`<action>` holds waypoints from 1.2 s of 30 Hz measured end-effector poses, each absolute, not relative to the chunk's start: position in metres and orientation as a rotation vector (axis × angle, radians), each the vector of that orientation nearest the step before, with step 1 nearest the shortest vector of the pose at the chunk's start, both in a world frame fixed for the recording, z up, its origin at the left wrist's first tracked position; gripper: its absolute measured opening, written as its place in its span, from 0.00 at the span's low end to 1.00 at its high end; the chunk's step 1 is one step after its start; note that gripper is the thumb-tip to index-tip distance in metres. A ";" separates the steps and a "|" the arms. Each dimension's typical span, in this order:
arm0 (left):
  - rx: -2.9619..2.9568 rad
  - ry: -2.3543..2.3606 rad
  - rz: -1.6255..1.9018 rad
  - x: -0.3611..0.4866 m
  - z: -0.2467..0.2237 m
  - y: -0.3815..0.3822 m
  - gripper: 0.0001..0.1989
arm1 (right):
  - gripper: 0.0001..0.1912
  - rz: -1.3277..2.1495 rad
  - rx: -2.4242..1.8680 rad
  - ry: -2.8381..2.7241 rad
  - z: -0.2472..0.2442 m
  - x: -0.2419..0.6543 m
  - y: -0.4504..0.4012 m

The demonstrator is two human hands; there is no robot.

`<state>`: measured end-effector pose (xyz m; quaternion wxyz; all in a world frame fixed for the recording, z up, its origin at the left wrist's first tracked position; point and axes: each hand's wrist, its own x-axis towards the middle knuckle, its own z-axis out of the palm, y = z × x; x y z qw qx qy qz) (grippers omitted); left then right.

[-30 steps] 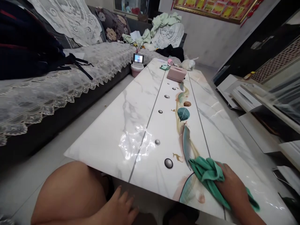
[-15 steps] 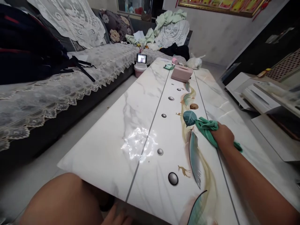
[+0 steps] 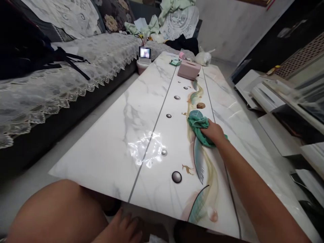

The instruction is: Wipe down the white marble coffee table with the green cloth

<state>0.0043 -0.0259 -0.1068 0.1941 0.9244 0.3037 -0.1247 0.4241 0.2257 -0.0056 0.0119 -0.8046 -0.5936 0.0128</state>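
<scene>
My right hand (image 3: 214, 131) is closed around a bunched green cloth (image 3: 197, 123) and presses it on the long white marble-patterned table (image 3: 101, 141). The cloth lies over part of a printed leaf in the tabletop's middle band, and its loose end trails out past the wrist. Below the near table edge, beside my bent knee, is my left hand (image 3: 124, 227). Its fingers are extended and slightly apart, with nothing in them.
A pink tissue box (image 3: 189, 70) stands toward the table's far end, with a plastic bag (image 3: 203, 58) behind it. Along the left runs a lace-covered sofa (image 3: 101, 57). A small screen device (image 3: 145, 54) rests on a pink-sided tub. Shelving (image 3: 273, 101) lines the right.
My right hand has moved the cloth left across the tabletop, onto the printed leaf. The view has tilted down a little, and more of my left hand shows.
</scene>
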 end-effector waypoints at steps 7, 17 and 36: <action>2.305 0.936 -0.766 0.025 -0.077 -0.008 0.32 | 0.25 0.120 -2.201 -2.108 -0.018 0.391 0.109; 2.280 0.852 -0.758 0.024 -0.046 -0.008 0.36 | 0.22 -0.289 -1.969 -2.147 -0.049 0.327 -0.030; 2.456 0.683 -0.638 0.015 -0.044 -0.010 0.32 | 0.23 -0.060 -2.303 -2.026 -0.011 0.276 0.188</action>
